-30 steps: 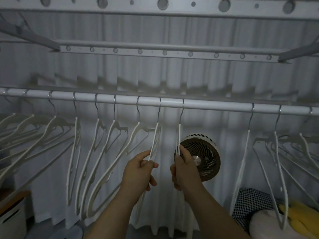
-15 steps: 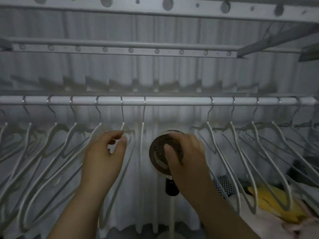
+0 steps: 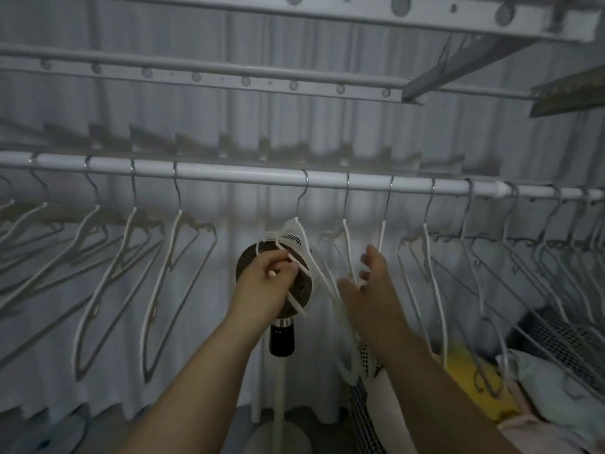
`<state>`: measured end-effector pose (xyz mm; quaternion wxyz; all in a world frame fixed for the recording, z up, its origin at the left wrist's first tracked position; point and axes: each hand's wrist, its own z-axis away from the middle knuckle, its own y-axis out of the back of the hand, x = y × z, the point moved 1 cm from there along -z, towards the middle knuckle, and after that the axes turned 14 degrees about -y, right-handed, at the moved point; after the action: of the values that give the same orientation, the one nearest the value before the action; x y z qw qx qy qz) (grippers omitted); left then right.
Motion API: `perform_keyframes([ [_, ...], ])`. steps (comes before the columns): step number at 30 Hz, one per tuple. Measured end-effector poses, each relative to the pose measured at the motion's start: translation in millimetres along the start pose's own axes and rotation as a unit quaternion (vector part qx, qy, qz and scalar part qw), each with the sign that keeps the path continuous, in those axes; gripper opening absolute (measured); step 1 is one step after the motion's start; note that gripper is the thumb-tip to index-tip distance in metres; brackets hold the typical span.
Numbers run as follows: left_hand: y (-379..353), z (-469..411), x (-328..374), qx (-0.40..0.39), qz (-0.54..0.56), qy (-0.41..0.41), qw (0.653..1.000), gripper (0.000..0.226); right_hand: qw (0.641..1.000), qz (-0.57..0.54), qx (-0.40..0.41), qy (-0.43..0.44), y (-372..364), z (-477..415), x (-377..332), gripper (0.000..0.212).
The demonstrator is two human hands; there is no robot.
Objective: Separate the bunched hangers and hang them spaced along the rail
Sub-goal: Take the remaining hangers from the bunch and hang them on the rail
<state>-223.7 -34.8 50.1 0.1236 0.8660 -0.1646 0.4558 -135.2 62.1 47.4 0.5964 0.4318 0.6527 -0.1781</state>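
Though crowded rightward, rail [image 3: 229, 173]: spans view, carrying every hook.
Hangers [image 3: 161, 273]: spaced at left, bunched at right.
Left hand [image 3: 265, 283]: pinching one hanger [image 3: 305, 237] before fan [image 3: 302, 294], probably to slide it leftward.
Right hand [image 3: 370, 290]: spread open, empty, reaching for next.

Two forearms fill the lower part of the frame, one at lower centre-left and one at lower right. Both are bare along their whole visible length, wrists included, slender and smooth in the dim light. The left hand [image 3: 262, 283], near the centre, is bare. The right hand [image 3: 370, 290], just right of centre, is bare too, its fingers [image 3: 376, 257] blurred.
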Motion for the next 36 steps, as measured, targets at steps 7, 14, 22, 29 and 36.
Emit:
perform_keyframes([
  [7, -43.3, -11.1, -4.6, -0.011, 0.059, 0.083, 0.995, 0.05, 0.994, -0.014, -0.098, -0.043, 14.1, -3.7, 16.4, 0.057],
  [14, -62.2, -14.7, -7.0, 0.008, 0.057, 0.086, 0.995, 0.057, 0.988, -0.03, -0.134, -0.067, 22.4, -4.8, 21.8, 0.034],
  [22, -35.0, -30.7, -10.0, 0.016, 0.065, 0.068, 0.995, 0.042, 0.987, -0.058, -0.139, -0.059, -6.0, -3.9, 16.3, 0.041],
  [29, 12.9, -35.5, -16.8, 0.046, 0.078, 0.049, 0.995, 0.031, 0.988, -0.081, -0.114, -0.067, -41.4, -3.4, 11.3, 0.035],
  [36, 59.0, -37.6, -19.9, 0.044, 0.073, 0.036, 0.996, 0.021, 0.981, -0.098, -0.141, -0.089, -90.0, 0.8, 3.6, 0.037],
])
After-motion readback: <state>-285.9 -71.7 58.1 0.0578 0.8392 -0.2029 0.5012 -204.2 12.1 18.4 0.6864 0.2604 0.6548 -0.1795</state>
